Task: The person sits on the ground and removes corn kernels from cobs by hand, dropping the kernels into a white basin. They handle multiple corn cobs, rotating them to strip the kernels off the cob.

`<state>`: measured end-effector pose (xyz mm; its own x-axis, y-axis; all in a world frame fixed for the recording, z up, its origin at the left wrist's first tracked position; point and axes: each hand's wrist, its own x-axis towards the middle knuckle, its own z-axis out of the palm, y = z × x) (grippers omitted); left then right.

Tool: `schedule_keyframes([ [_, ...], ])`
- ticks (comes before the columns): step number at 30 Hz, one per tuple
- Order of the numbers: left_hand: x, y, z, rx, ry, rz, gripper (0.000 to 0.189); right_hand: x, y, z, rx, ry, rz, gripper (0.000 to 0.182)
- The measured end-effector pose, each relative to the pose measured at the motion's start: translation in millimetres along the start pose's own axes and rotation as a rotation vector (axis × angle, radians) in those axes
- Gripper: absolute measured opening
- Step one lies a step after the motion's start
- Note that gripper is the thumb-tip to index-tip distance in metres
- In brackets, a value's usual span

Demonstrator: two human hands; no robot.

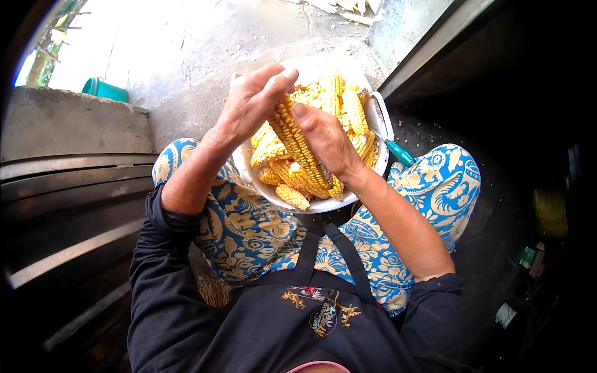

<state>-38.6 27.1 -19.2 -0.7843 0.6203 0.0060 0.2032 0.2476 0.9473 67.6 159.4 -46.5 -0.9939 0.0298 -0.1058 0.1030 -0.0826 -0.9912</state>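
Observation:
An ear of yellow corn (298, 144) is held slantwise above a white basin (383, 116). My left hand (256, 98) is closed around its upper end. Along its right side lies my right hand (326, 140), the thumb pressed on the kernels near the top. A strip near the cob's lower right looks bare of kernels. Several more corn ears (354, 109) and loose kernels (308, 94) fill the basin beneath my hands. A tool with a teal handle (400, 153) leans over the basin's right rim, its metal shaft pointing inward.
The basin stands between my knees in patterned trousers (447, 177). At the left are a low concrete wall (74, 123) and a teal bucket (106, 90). Pale husks or cobs (357, 17) lie at the top. Scattered kernels and a small white container (505, 315) are on the dark floor at right.

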Motion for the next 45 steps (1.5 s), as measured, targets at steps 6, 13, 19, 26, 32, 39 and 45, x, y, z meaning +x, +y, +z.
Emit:
schedule_keyframes([
  [6, 2, 1, 6, 0.031, -0.032, 0.068, 0.034, 4, 7, 2, -0.053, 0.098, -0.07, 0.053],
  [13, 4, -2, 4, -0.063, -0.002, 0.031, 0.034, 4, 1, 1, 0.166, 0.089, 0.01, 0.043],
  [19, 5, 0, 3, -0.111, 0.07, 0.018, 0.036, 0, -15, -7, -0.043, -0.056, 0.008, 0.045],
  [26, 5, -3, 4, -0.076, 0.092, 0.018, 0.037, -1, -16, -7, 0.152, -0.179, 0.066, 0.041],
  [32, 6, -2, 5, -0.056, 0.097, 0.017, 0.038, -1, -12, -6, 0.205, -0.157, 0.055, 0.045],
  [39, 7, -2, 3, -0.122, 0.087, 0.007, 0.039, -3, -10, -2, 0.295, -0.149, 0.086, 0.045],
  [45, 5, -6, 3, -0.047, 0.107, 0.027, 0.037, -2, -6, -2, 0.284, -0.113, 0.07, 0.042],
])
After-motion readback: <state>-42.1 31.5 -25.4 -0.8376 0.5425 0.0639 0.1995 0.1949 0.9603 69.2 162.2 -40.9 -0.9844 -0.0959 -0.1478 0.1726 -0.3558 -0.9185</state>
